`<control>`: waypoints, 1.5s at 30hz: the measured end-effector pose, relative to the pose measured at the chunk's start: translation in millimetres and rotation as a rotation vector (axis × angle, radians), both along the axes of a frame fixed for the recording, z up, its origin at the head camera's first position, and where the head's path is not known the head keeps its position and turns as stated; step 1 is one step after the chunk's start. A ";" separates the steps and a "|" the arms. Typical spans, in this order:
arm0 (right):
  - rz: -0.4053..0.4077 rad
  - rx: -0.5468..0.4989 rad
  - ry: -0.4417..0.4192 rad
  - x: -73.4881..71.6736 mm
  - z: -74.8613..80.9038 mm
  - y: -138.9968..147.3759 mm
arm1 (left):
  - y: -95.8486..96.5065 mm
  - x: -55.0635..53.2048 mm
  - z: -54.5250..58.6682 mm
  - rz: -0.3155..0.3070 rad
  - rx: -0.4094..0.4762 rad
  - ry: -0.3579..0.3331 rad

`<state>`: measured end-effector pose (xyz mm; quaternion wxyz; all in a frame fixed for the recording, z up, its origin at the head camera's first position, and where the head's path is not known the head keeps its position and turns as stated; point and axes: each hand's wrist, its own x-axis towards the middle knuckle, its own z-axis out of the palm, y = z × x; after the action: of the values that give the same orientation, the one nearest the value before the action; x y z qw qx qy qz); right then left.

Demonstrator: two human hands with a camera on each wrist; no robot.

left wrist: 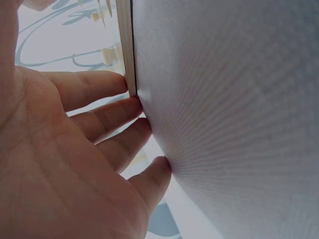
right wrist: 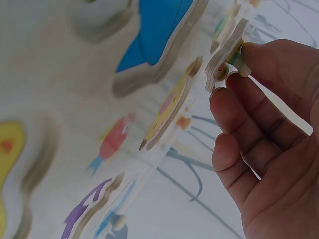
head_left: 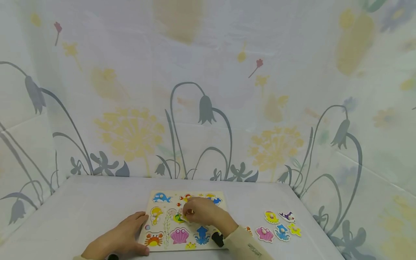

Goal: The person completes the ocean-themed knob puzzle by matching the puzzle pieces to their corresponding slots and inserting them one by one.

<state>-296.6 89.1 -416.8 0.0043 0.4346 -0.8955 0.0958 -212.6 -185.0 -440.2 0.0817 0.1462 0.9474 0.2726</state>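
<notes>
Left fingers (left wrist: pixel 94 89), spread, touch the puzzle board (head_left: pixel 164 204) holding a whale (head_left: pixel 160 197); right fingers (right wrist: pixel 234 112) pinch 1 piece (right wrist: pixel 224 56).

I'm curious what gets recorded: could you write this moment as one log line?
left hand: touching edge of puzzle board | right hand: pinching wooden piece over board | loose pieces: on table, right of board

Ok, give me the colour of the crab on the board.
The crab is orange with some yellow; it shows best in the head view.
</notes>
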 end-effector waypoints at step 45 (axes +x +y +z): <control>-0.021 0.097 -0.011 -4.6 -2.2 -40.5 | 0.1 0.8 1.9 -0.003 0.010 0.003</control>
<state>-301.2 48.6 -419.0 -0.0207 0.4244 -0.9036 0.0544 -211.8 -185.0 -438.3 0.0802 0.1485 0.9460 0.2769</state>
